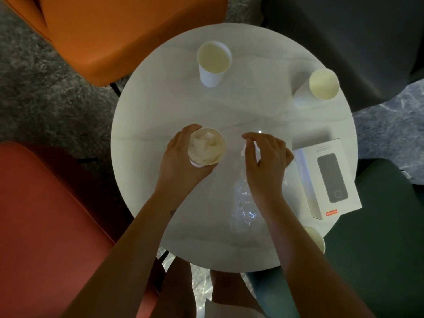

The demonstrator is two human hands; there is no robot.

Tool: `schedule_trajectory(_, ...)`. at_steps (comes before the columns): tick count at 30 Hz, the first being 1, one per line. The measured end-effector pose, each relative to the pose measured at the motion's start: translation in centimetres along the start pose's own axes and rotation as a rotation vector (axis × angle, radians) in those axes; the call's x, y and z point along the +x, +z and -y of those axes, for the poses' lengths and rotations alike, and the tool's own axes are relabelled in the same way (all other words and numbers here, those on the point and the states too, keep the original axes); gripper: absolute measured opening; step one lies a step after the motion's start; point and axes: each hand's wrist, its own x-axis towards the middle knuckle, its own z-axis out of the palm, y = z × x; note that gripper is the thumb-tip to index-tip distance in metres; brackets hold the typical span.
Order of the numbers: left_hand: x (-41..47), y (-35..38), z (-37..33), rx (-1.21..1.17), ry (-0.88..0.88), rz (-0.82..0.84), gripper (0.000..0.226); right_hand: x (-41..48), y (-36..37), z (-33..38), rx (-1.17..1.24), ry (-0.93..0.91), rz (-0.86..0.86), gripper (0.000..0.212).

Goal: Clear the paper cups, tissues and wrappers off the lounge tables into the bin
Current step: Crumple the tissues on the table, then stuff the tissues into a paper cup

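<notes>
On the round white table [229, 111], my left hand [179, 159] grips a paper cup [206, 146] stuffed with crumpled tissue. My right hand [266, 159] hovers to the right of that cup, its fingers pinching a small white scrap; below it lies a clear plastic wrapper [243, 203]. An empty paper cup [213, 63] stands at the far side. Another cup [319, 87] stands at the far right. A third empty cup [315, 237] shows at the near right edge, partly hidden by my right forearm.
A white phone box [325, 177] lies at the table's right edge. Chairs ring the table: orange [114, 37] at the far left, red [46, 214] at the near left, dark grey [355, 31] at the far right, green [378, 237] at the near right.
</notes>
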Motion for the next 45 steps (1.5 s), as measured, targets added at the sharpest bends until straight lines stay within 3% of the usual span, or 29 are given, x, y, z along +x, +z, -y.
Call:
schedule_trajectory(4, 0.5, 0.8, -0.7, -0.002, 0.001, 0.023, 0.077, 1.4, 1.1, -3.4, -0.174, 0.261, 0.145, 0.031)
schedule_trajectory(11, 1.2, 2.3, -0.8, -0.015, -0.013, 0.064, 0.078, 2.5, 3.0, -5.0, -0.235, 0.262, 0.185, 0.029)
schedule_trajectory(16, 1.6, 2.6, -0.5, -0.022, -0.011, 0.080, 0.078, 3.1, 2.7, -4.5, -0.024, 0.203, 0.220, 0.012)
schedule_trajectory(20, 1.9, 2.6, -0.4, -0.027, -0.003, 0.085, 0.078, 3.8, 0.8, -1.7, 0.217, 0.066, -0.035, 0.012)
schedule_trajectory(22, 1.9, 2.5, -0.6, -0.015, 0.018, 0.074, 0.076, 3.3, 0.4, 0.0, 0.278, -0.033, -0.074, 0.014)
schedule_trajectory(26, 2.0, 2.5, -1.4, 0.015, 0.073, 0.065, 0.067, 1.2, 0.9, 2.0, 0.151, -0.218, 0.068, 0.014)
schedule_trajectory(28, 1.9, 2.3, -1.6, 0.056, 0.070, 0.095, 0.064, 0.2, 1.4, 1.9, 0.081, -0.301, 0.060, 0.008)
schedule_trajectory(30, 1.6, 2.0, -1.6, 0.038, 0.068, 0.098, 0.063, -0.6, 1.4, 1.5, 0.055, -0.307, 0.066, 0.019)
schedule_trajectory(33, 0.5, 1.9, -1.4, 0.025, 0.072, 0.103, 0.063, -2.0, 1.1, 1.1, 0.065, -0.275, 0.215, 0.040)
schedule_trajectory(35, -0.4, 1.9, -1.1, 0.004, 0.059, 0.110, 0.065, -2.9, 0.8, 0.9, 0.103, -0.263, 0.297, 0.045)
schedule_trajectory(37, -1.1, 1.8, -0.9, -0.028, 0.039, 0.125, 0.069, -3.6, 0.3, 0.7, 0.147, -0.272, 0.273, 0.043)
schedule_trajectory(40, -1.8, 1.7, -0.2, -0.063, 0.008, 0.113, 0.074, -4.8, -0.6, 0.2, 0.171, -0.167, 0.045, 0.031)
schedule_trajectory(42, -2.1, 1.6, 0.3, -0.089, -0.036, 0.105, 0.077, -5.6, -1.0, -0.7, 0.086, 0.000, -0.031, 0.036)
schedule_trajectory(45, -2.5, 1.8, 0.7, -0.065, -0.044, 0.120, 0.084, -6.8, -1.5, -2.8, -0.139, 0.235, 0.242, 0.078)
